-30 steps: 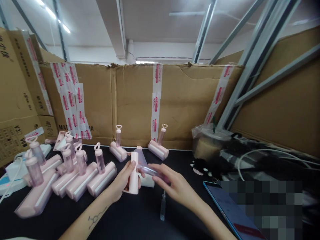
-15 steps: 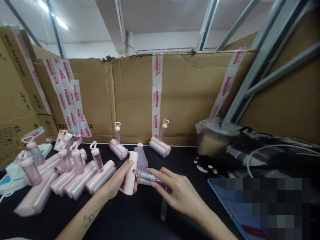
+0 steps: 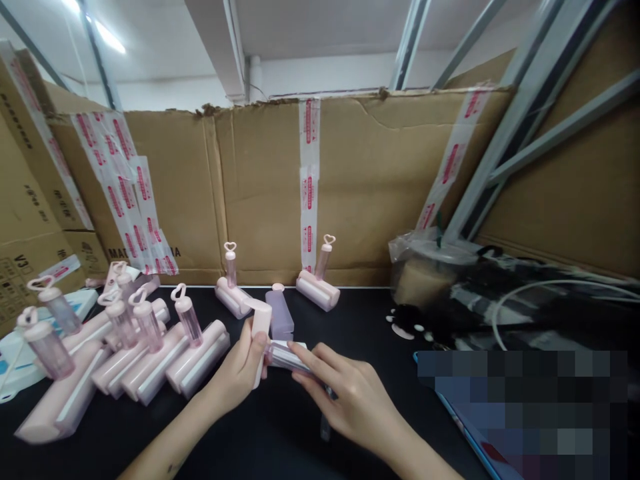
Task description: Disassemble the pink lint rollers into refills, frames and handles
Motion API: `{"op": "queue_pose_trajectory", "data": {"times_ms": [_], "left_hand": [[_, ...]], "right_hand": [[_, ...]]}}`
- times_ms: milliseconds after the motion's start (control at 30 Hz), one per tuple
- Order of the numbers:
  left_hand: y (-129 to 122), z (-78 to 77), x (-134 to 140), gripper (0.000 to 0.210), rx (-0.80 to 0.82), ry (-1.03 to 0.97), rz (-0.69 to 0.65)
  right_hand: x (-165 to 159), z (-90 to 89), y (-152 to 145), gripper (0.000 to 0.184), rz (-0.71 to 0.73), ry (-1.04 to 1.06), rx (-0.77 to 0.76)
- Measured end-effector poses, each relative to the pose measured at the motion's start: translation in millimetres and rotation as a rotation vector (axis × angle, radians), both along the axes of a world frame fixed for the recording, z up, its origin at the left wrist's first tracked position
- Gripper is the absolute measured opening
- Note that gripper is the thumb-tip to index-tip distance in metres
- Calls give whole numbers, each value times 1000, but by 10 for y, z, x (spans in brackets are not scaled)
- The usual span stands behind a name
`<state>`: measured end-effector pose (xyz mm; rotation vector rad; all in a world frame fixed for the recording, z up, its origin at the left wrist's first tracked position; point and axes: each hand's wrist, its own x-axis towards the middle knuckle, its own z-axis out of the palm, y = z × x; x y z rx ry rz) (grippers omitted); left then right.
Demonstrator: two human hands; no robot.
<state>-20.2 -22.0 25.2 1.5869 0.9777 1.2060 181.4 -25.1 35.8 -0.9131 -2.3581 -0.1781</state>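
Note:
My left hand [image 3: 239, 370] is closed around a pink plastic lint roller shell [image 3: 262, 320], tilted with its open flap toward the back. In my right hand [image 3: 345, 380] is a clear, ribbed handle tube [image 3: 289, 357], gripped between thumb and fingers. The tube's left end meets the shell's side near my left thumb; whether it is seated there I cannot tell. My right fingers hide the tube's far end. Just behind the hands stands a translucent lilac plastic part [image 3: 280, 313]. A pale piece under my right hand is mostly covered.
Several pink lint rollers with heart-loop handles [image 3: 197, 360] stand at left. Two smaller ones, one left [image 3: 231, 293] and one right [image 3: 319, 289], stand by the cardboard wall [image 3: 260, 187]. A drink cup [image 3: 425, 280], black plush item [image 3: 407, 322] and blue-edged tablet [image 3: 463, 427] lie right.
The pink shell has turned in my left hand, its flap now swung up to the back. My right hand has brought the clear tube closer against its side. The view has shifted slightly.

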Motion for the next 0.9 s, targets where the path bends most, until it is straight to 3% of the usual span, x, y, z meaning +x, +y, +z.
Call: {"op": "queue_pose_trajectory", "data": {"times_ms": [200, 467, 633, 900], "left_hand": [[-64, -12, -26, 38, 109, 58, 53], [-27, -69, -132, 36, 212, 354, 132], [-42, -68, -151, 30, 248, 423, 125], [-26, -123, -166, 25, 304, 472, 169]], "right_hand": [[-38, 30, -86, 36, 30, 85, -210], [-10, 50, -109, 35, 40, 121, -357], [-13, 15, -89, 36, 63, 177, -464], [-50, 28, -87, 30, 235, 399, -730]]}}
